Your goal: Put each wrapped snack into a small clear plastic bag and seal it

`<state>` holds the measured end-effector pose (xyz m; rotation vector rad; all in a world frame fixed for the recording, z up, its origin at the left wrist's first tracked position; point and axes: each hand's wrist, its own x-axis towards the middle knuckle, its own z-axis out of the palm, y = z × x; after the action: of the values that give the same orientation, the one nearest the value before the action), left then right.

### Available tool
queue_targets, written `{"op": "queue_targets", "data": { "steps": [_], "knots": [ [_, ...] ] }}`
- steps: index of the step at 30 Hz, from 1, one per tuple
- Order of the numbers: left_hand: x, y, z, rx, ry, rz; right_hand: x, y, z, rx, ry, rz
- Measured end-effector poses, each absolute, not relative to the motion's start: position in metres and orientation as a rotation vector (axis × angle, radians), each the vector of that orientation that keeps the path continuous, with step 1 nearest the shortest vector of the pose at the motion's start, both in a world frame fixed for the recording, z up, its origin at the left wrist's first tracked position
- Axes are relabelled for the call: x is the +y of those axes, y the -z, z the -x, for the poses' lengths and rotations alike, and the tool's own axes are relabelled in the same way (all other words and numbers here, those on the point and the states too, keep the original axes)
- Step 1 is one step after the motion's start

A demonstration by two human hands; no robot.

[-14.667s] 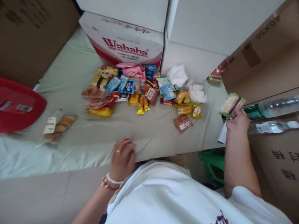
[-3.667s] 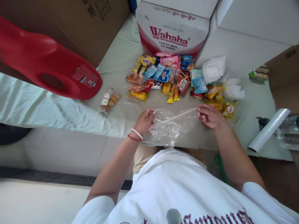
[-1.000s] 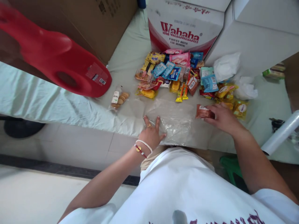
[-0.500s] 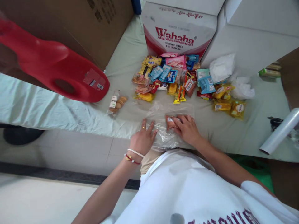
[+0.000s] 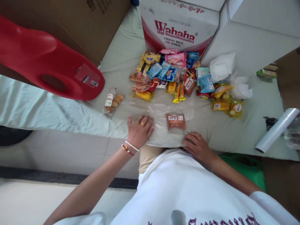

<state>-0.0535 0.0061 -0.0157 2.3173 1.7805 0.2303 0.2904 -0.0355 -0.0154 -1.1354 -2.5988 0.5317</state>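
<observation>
A sheet of clear plastic, which may be a bag, lies along the front edge of the cloth-covered surface. On it rests a reddish-brown snack packet with a white barcode label, which neither hand touches. My left hand lies on the plastic's left side, its fingers apart and slightly bent. At the front right corner, my right hand has bent fingers that appear closed on the plastic's edge; the fingertips are partly hidden. A clear pack of round biscuits lies left of the sheet.
Behind the sheet is a heap of wrapped snacks, with more yellow packs to its right. A Wahaba-style printed carton stands behind. A large red jug is at left, a roll of plastic film at right.
My right hand has let go of the brown packet and moved toward me to the plastic's front right corner. My left hand has shifted slightly left. The plastic lies flatter, and the view has shifted a little.
</observation>
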Motion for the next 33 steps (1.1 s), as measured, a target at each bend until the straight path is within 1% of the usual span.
{"op": "queue_targets", "data": {
  "steps": [3, 6, 8, 11, 16, 19, 21, 25, 26, 27, 30, 31, 33],
  "knots": [
    [0.013, 0.015, 0.064, 1.821, -0.236, -2.314, -0.028, 0.008, -0.290, -2.417, -0.785, 1.148],
    [0.016, 0.014, 0.079, 1.552, -0.196, -2.437, 0.004, -0.018, -0.289, -2.290, -1.084, 1.083],
    [0.016, 0.012, 0.089, 1.378, -0.130, -2.477, 0.031, -0.036, -0.289, -2.263, -1.155, 1.129],
    [0.013, 0.009, 0.096, 1.254, -0.064, -2.488, 0.069, -0.053, -0.286, -2.226, -1.234, 1.233],
    [0.002, 0.017, 0.076, 1.384, -0.135, -2.487, 0.110, -0.045, -0.266, -2.005, -1.596, 1.311],
    [-0.005, 0.022, 0.052, 1.400, -0.170, -2.481, 0.121, -0.033, -0.258, -1.932, -1.640, 1.376],
    [-0.007, 0.023, 0.040, 1.344, -0.174, -2.466, 0.125, -0.033, -0.261, -1.974, -1.652, 1.371],
    [-0.010, 0.019, 0.036, 1.319, -0.304, -2.388, 0.133, -0.051, -0.282, -2.317, -1.984, 1.210],
    [-0.011, 0.019, 0.038, 1.342, -0.376, -2.348, 0.136, -0.057, -0.285, -2.411, -1.940, 1.215],
    [-0.011, 0.020, 0.040, 1.372, -0.448, -2.297, 0.138, -0.060, -0.285, -2.500, -1.782, 1.238],
    [-0.012, 0.025, 0.039, 1.499, -0.608, -2.115, 0.137, -0.060, -0.266, -2.703, -1.117, 1.223],
    [-0.011, 0.027, 0.036, 1.542, -0.633, -2.074, 0.134, -0.056, -0.256, -2.778, -0.976, 1.200],
    [-0.010, 0.031, 0.031, 1.628, -0.639, -2.040, 0.126, -0.047, -0.239, -2.931, -0.821, 1.195]
  ]
}}
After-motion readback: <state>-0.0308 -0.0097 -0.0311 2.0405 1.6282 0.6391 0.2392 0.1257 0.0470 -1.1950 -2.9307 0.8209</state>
